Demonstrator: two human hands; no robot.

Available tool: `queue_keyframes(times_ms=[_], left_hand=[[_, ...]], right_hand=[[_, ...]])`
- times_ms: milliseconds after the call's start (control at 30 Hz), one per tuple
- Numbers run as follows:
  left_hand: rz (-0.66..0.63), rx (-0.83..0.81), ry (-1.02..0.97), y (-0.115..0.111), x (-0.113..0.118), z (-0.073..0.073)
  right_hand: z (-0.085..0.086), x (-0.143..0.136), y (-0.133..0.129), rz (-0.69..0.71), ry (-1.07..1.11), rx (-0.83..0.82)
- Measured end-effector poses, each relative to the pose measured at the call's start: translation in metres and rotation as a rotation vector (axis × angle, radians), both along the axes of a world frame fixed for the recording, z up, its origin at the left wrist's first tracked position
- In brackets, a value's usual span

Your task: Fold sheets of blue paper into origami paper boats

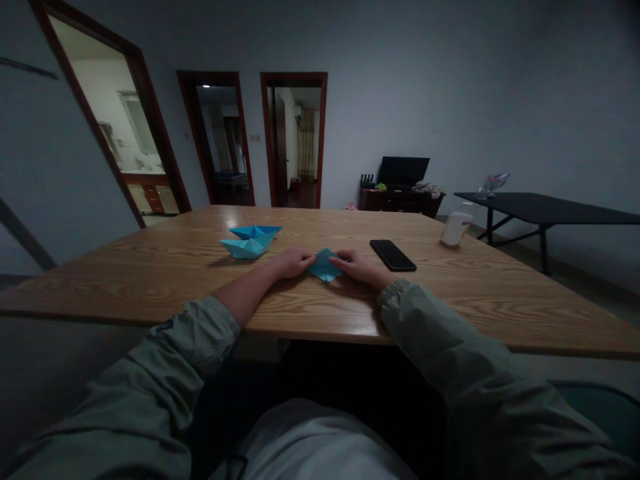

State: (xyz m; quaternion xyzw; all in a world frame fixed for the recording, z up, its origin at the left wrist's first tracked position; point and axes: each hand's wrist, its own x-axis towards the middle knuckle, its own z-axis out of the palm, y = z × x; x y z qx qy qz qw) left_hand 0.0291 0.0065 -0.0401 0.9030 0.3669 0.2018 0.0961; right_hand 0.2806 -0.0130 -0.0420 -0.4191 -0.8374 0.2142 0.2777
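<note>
A small folded piece of light blue paper (327, 266) lies low over the wooden table (300, 313), between my two hands. My left hand (294, 263) pinches its left corner with the fingers closed. On the opposite side my right hand (359, 265) grips the right edge, thumb on top of the paper. Two folded paper boats stand to the left of my hands: a light blue one (249, 248) in front and a darker blue one (256, 231) just behind it.
A black phone (393, 255) lies right of my right hand. Farther right stands a white bottle (456, 227). Beyond the table are a TV cabinet (395, 201) with a screen (404, 171) and a black table (555, 208) at the right.
</note>
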Motion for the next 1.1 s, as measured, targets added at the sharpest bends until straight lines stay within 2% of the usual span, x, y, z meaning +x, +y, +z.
queue_keyframes(times_ms=[100, 200, 433, 600, 700, 767, 900, 1100], left_hand=[[0.107, -0.037, -0.110, 0.005, 0.007, -0.004], [0.158, -0.058, -0.151, 0.009, 0.012, -0.006], [0.073, -0.298, -0.300, 0.011, 0.002, -0.004], [0.141, -0.258, -0.313, 0.008, 0.001, -0.003], [0.129, -0.202, -0.379, 0.005, 0.003, 0.001], [0.145, -0.195, -0.509, 0.005, 0.004, 0.005], [0.180, -0.324, -0.839, 0.004, 0.004, 0.016], [0.148, -0.467, -1.137, -0.004, 0.011, 0.029]], right_hand=[[-0.006, -0.011, 0.011, -0.205, 0.018, 0.056], [-0.009, -0.017, 0.019, -0.288, -0.017, 0.116], [-0.010, -0.012, 0.018, -0.168, 0.055, 0.047], [-0.010, -0.012, 0.017, -0.205, 0.048, 0.069], [-0.006, -0.012, 0.016, -0.166, 0.206, 0.022], [0.001, -0.011, 0.012, -0.123, 0.385, -0.042], [0.018, -0.013, 0.000, -0.036, 0.687, -0.147], [0.023, -0.027, -0.002, -0.001, 0.893, -0.234]])
